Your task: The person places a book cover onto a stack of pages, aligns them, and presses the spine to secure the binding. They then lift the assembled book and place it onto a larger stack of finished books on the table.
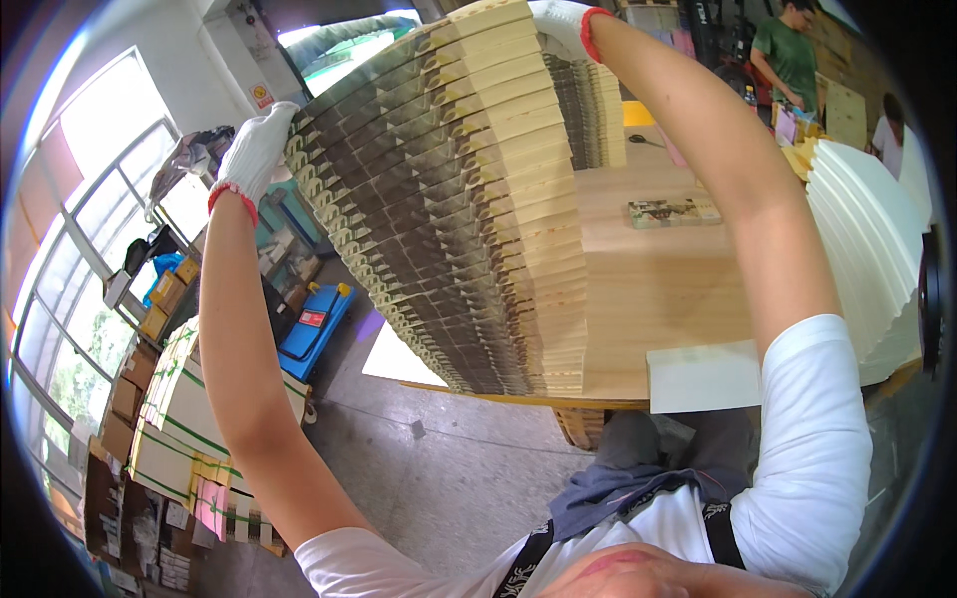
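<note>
A tall stack of printed sheets [429,209], dark on the left and cream on the right, rises from the table in fanned, stepped layers. My left hand [254,149], in a white knit glove with a red cuff, is closed on the stack's upper left edge. At its upper right corner is my right hand [560,24], gloved the same way; its fingers are hidden by the stack and the picture's edge. Behind stands a second stack of similar printed sheets [588,112]. A white sheet [397,357] shows under the near stack's left side.
On the wooden table [638,299] lie a small printed pack [673,212], scissors [648,141] and a white sheet [703,377]. Fanned white paper [862,259] stands right. A blue cart [317,324] and strapped paper bundles [179,429] are left. A person in green [788,55] stands far right.
</note>
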The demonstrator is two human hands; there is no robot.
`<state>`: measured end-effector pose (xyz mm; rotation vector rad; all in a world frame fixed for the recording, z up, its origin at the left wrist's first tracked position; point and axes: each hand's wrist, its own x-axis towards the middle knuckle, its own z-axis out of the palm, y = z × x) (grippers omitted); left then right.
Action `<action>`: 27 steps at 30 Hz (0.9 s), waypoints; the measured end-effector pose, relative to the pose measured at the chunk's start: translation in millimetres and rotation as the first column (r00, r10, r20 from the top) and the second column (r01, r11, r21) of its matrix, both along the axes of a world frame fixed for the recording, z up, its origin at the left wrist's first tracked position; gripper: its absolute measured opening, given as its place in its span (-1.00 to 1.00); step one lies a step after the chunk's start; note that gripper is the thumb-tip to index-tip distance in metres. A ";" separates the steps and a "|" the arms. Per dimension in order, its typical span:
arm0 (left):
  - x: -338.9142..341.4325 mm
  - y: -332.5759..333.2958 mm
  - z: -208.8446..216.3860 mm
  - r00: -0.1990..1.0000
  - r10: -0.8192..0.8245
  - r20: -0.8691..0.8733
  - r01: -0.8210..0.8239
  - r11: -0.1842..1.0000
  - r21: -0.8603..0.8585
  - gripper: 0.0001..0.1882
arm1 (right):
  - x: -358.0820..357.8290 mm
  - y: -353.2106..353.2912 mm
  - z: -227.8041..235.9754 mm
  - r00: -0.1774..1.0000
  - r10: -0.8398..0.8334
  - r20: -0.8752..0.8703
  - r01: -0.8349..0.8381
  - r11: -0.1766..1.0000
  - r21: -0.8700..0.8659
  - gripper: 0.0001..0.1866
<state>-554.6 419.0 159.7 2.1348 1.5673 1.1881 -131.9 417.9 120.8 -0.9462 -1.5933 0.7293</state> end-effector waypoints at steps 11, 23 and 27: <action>67.4 -71.9 -36.8 0.999 0.022 0.025 -0.032 0.383 0.923 -0.41 | 53.6 -44.8 -25.3 1.000 0.014 0.019 -0.014 0.999 0.038 -0.56; 375.0 -298.6 -249.0 0.394 -0.749 -0.532 0.869 0.116 0.481 -0.24 | 12.0 -403.2 -273.4 0.912 -0.387 0.137 0.403 0.783 -0.473 -0.60; 467.3 -366.5 -269.8 0.295 -0.770 -0.565 0.882 -0.008 0.470 -0.29 | 33.0 -478.7 -292.2 0.903 -0.423 0.081 0.389 0.722 -0.572 -0.60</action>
